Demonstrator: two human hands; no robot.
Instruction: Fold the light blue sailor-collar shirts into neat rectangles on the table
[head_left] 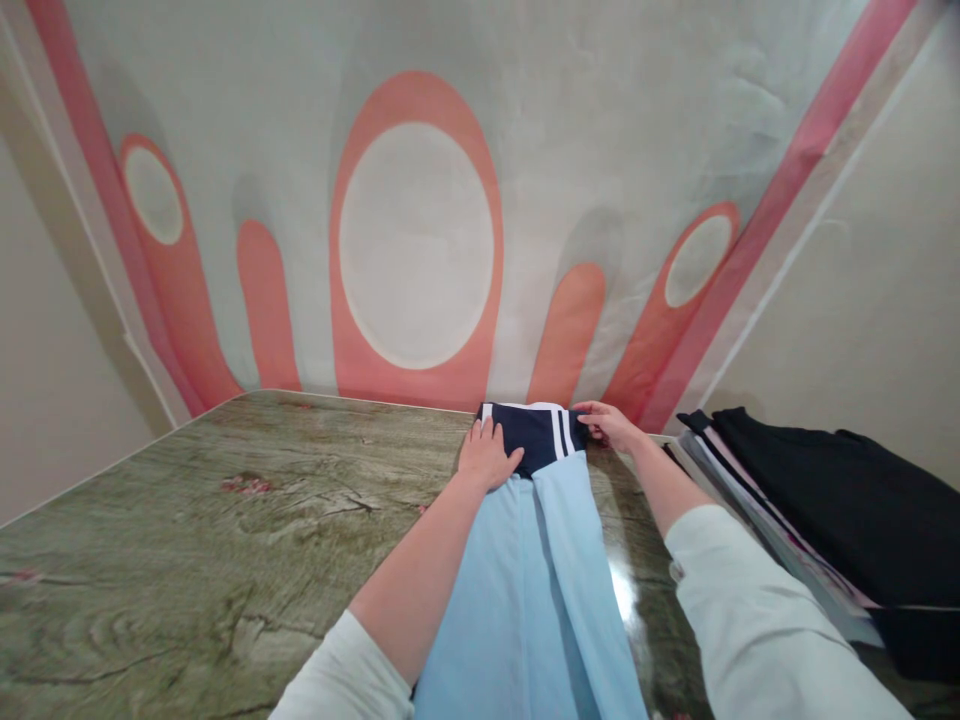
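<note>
Woodgrain table (pixel 172 530) bears a blue garment (pixel 487 590) before a coral-patterned wall (pixel 555 150).

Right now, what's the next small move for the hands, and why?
Probably use the right hand to straighten the navy, white-striped end of the light-blue cloth garment: that hand is at its far right corner, while the left hand, spread on its left side, could anchor it.

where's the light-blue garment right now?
The light-blue garment is at the bottom of the head view, just right of centre, on the table; left hand rests at its navy far end, right hand at that end's right corner.
</note>
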